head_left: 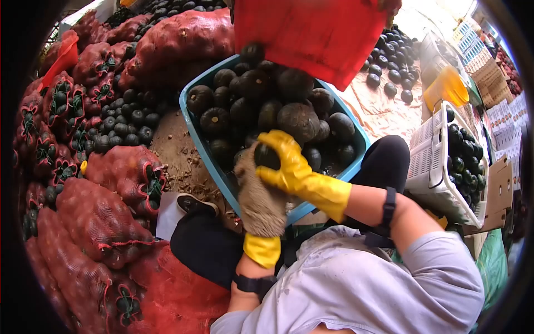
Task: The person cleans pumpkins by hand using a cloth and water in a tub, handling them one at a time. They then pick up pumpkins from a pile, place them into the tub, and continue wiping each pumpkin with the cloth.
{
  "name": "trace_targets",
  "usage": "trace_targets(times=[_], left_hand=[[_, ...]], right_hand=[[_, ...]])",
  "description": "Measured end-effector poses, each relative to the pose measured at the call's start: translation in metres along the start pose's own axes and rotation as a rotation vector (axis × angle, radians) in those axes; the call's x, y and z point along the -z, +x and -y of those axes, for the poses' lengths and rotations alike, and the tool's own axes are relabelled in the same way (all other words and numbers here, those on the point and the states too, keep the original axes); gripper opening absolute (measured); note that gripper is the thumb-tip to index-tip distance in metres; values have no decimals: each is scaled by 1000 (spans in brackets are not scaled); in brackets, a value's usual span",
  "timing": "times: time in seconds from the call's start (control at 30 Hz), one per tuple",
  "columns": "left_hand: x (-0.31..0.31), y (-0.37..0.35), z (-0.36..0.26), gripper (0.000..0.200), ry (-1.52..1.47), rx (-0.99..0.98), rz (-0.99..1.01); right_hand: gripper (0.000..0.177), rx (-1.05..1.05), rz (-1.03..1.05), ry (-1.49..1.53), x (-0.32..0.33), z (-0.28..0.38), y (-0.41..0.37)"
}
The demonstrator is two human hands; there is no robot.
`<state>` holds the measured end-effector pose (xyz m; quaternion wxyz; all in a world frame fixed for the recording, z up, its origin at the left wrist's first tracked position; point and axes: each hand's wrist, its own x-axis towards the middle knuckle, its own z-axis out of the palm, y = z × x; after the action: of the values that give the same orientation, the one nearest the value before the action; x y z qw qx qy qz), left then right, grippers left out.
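A blue tub point(207, 142) full of dark green squashes point(297, 121) stands in front of me. My right hand point(286, 161), in a yellow rubber glove, curls round a dark squash point(267, 156) at the tub's near side. My left hand point(258, 195) wears a yellow glove under a brown cloth mitt and lies against the left side of that same squash; its fingers are hidden by the mitt. Above the tub's far edge a red crate point(306, 36) is tilted, with a squash point(252, 53) at its lower left corner.
Red mesh sacks point(103, 217) of squashes fill the left side. Loose squashes point(125, 119) lie on the floor behind them. To the right are a white crate point(434, 167) of dark squashes, a yellow container point(446, 89) and cardboard boxes point(499, 192).
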<state>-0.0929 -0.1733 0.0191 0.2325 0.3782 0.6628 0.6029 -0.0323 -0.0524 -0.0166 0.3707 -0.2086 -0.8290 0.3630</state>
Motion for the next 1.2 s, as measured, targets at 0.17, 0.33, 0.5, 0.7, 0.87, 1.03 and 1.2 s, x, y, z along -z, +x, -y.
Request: trace_targets(times=[0.17, 0.33, 0.5, 0.7, 0.87, 1.03, 1.2], left_hand=[[3, 5, 24, 58, -972, 246, -28], [16, 11, 34, 38, -1395, 509, 34], [12, -9, 50, 55, -650, 201, 61], [5, -6, 20, 72, -343, 54, -161], [16, -14, 25, 89, 2, -44, -98], [7, -3, -9, 66, 50, -66, -216], [8, 1, 29, 29, -69, -119, -213]], right_hand=[[66, -70, 443, 329, 31, 35, -9], [51, -50, 316, -53, 27, 52, -13], [50, -741, 395, 819, 33, 66, -17], [87, -6, 430, 133, 36, 33, -7], [68, -638, 587, 579, 29, 24, 5], [80, -282, 315, -24, 15, 17, -13], [81, -824, 740, 343, 60, 63, 26]])
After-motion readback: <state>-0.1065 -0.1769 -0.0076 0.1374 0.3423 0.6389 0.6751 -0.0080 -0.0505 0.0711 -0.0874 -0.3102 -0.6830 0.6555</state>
